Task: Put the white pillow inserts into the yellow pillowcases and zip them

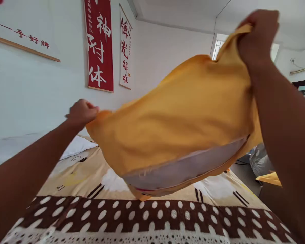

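A yellow pillowcase (pixel 178 112) hangs in the air above the bed, stretched between my hands. My left hand (pixel 82 113) is closed on its left corner. Higher up, my right hand (pixel 259 35) is closed on the upper right corner, where the cloth bunches. Along the lower side the case gapes, and a white pillow (pixel 188 169) shows inside it. The whole bundle tilts up to the right, and its edges are slightly blurred.
Below lies a bed with a beige, brown and white patterned cover (pixel 152 213). A white pillow or cloth (pixel 78 145) rests at its left. Hanging scrolls (pixel 99 47) line the left wall. Beyond the bed's right side are a grey plastic bag (pixel 263 162) and yellow cloth (pixel 270 178).
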`<state>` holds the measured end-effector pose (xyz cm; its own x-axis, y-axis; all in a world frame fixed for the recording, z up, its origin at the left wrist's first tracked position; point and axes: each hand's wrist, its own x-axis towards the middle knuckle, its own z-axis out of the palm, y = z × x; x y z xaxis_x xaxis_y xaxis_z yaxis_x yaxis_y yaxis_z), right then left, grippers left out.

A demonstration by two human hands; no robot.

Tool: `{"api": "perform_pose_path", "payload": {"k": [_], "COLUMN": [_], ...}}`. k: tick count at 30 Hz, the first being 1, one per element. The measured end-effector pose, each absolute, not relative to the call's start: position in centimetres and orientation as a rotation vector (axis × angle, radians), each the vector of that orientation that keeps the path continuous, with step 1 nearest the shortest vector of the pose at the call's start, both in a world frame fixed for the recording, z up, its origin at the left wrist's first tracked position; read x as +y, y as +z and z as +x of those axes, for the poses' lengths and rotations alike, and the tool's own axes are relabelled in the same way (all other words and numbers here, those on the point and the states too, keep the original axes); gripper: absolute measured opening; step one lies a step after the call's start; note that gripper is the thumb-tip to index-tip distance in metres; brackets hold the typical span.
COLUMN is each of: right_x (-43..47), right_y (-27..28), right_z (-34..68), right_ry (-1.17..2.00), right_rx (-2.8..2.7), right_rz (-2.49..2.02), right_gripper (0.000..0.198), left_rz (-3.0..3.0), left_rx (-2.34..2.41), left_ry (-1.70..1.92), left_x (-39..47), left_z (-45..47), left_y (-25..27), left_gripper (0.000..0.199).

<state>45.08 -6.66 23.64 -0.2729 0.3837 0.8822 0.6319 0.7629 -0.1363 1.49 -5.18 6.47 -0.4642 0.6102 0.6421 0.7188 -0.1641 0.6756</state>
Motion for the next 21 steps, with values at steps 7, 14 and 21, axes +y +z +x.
{"api": "perform_pose_path", "payload": {"k": [7, 14, 21], "right_x": [-8.1, -10.0, -12.4], "right_y": [17.3, 19.0, 19.4], "right_z": [32.1, 32.3, 40.3], "right_ry": [-0.816, -0.737, -0.338], "right_rx": [-1.799, -1.847, -2.43], "right_rz": [-0.793, -0.475, -1.107], "right_gripper": [0.017, 0.018, 0.086], "left_rz": [-2.827, -2.595, -2.053], "left_rx": [-1.042, -1.106, -1.268], "left_ry": [-1.519, -1.559, -1.98], "left_x": [-9.1, -10.8, -9.0], "left_z": [14.7, 18.8, 16.4], "left_y": [13.4, 16.7, 16.6], "left_gripper": [0.084, 0.018, 0.029]}}
